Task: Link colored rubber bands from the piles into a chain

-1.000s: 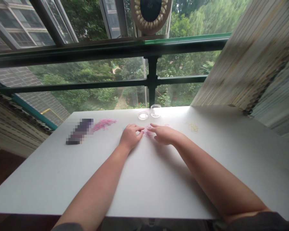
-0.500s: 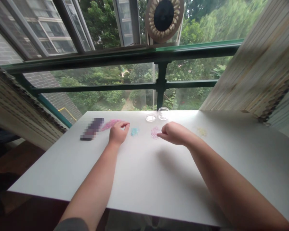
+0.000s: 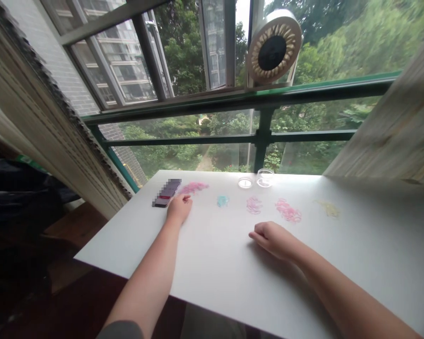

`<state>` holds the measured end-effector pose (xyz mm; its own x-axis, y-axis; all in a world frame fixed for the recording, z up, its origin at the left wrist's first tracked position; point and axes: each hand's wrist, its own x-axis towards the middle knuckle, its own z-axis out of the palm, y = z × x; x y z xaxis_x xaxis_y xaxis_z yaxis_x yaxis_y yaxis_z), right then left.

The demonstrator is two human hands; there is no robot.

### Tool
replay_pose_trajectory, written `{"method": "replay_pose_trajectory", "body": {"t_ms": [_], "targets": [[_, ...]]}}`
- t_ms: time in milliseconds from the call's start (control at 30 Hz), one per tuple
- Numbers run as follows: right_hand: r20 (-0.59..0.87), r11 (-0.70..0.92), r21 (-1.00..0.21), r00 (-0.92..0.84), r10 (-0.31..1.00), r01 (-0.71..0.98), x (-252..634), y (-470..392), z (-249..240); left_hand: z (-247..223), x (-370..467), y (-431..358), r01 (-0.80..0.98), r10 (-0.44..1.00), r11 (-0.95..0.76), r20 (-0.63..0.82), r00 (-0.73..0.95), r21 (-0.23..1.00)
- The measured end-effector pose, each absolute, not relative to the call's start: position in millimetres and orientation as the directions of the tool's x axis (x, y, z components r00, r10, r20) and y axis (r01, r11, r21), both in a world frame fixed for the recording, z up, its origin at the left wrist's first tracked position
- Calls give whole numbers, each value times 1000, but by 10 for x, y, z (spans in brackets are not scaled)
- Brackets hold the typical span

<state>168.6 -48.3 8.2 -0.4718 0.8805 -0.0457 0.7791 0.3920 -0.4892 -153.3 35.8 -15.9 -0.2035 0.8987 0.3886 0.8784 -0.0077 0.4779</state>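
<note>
My left hand rests at the near right corner of a phone, its fingers curled closed. Just beyond it lies a spread pile of pink bands, which look like small rubber bands. On the bare white tabletop, my right hand is closed, thumb pressed against the curled fingers; anything inside either hand is hidden. Ahead of the right hand are a pale pink pile and a brighter pink pile of bands. A small turquoise pile sits between the hands, farther back. Yellowish bands lie at the right.
Near the table's back edge stand a clear round container and a flat clear round lid or dish. A green railing runs behind the white table. A round fan stands above it. Curtains hang on both sides.
My right hand has drawn back toward me from the pale pink pile, uncovering the brighter pink one. My left hand has moved left and nearer, beside the phone. The camera view has turned left.
</note>
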Motion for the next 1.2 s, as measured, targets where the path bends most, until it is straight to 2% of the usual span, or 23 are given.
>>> {"method": "replay_pose_trajectory", "body": {"t_ms": [200,400,633,1200], "targets": [[-8,351,-531,-418,908,772,1687,-434,13,-179,-1402,555,899,890,-47,427,-159,435],[-23,312,-613,-411,911,726,1712,-439,31,-154,-1415,663,904,883,8,421,-207,428],[-17,306,-626,-405,914,718,1725,-454,28,-165,-1460,621,888,880,72,391,-271,454],[20,328,-639,-411,911,695,1723,-419,-33,-166,-1408,679,900,884,50,400,-241,432]]}}
